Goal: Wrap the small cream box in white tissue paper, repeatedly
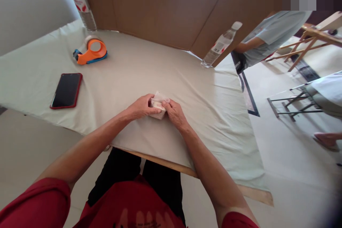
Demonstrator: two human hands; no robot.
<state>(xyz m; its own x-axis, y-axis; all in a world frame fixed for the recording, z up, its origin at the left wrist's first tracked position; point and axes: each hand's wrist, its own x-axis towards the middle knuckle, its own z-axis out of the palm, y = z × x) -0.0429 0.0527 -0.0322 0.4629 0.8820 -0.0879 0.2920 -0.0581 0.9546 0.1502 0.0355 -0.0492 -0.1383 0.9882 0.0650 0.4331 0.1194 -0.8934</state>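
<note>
A small whitish box (pixel 157 115) sits near the middle of the cloth-covered table, with a pale, partly see-through flap or wrapper raised at its top. My left hand (pixel 143 107) is closed round the box's left side, thumb across the front and fingers behind. From the right, my right hand (pixel 174 111) pinches the box's right edge and the flap between thumb and fingers. What lies inside the box cannot be made out.
An orange tape dispenser (pixel 92 54) and a dark tablet with a red case (pixel 66 91) lie to the left. Two water bottles (pixel 82 3) stand against a brown cardboard panel (pixel 160 7). A person in a grey shirt (pixel 278 32) is beyond the table at right.
</note>
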